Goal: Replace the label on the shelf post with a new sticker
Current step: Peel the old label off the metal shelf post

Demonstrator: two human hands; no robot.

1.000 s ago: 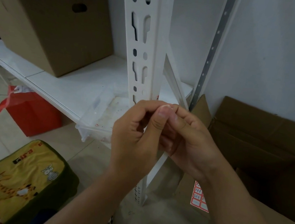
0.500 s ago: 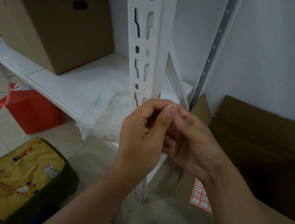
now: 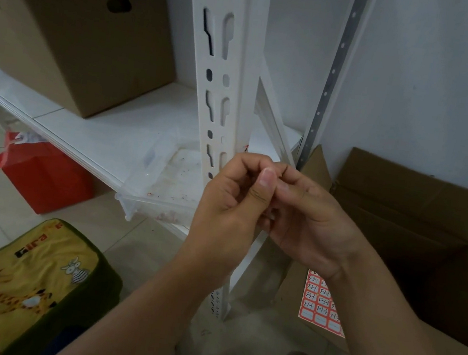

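Hands unchanged in half a second: left hand point(image 3: 231, 203) and right hand point(image 3: 307, 216) stay pinched together before the shelf post point(image 3: 231, 94); what the fingers hold is hidden. Red trace point(image 3: 245, 148) on post; sticker sheet point(image 3: 318, 302) below, unapplied.

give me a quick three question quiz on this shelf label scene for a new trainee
1. True or false: the sticker sheet lies on the white shelf.
2. Which stands on the shelf, at upper left? A) a red bag B) a cardboard box C) a shoe
3. Fill in: both hands meet, fingertips pinched together, in front of the white shelf ____.

Key:
1. False: it lies low, beside the open cardboard box on the right.
2. B, the closed cardboard box.
3. post; the left hand and right hand hide whatever they pinch.
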